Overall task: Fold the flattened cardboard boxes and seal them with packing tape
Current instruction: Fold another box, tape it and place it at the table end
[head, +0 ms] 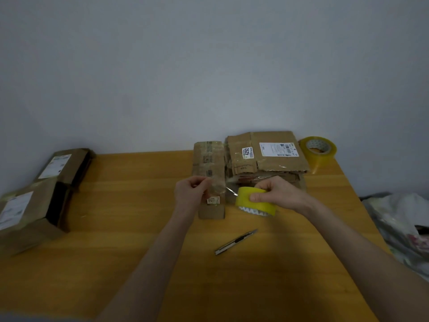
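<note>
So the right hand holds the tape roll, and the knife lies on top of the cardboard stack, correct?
Not quite. The head view shows the knife lying on the table, apart from the cardboard stack. The right hand does hold the tape roll.

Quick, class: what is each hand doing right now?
Left hand: pinches the free tape end.
Right hand: grips the yellow tape roll.

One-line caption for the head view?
Right hand holds a tape roll; left hand pinches its free end over a small box.
</note>
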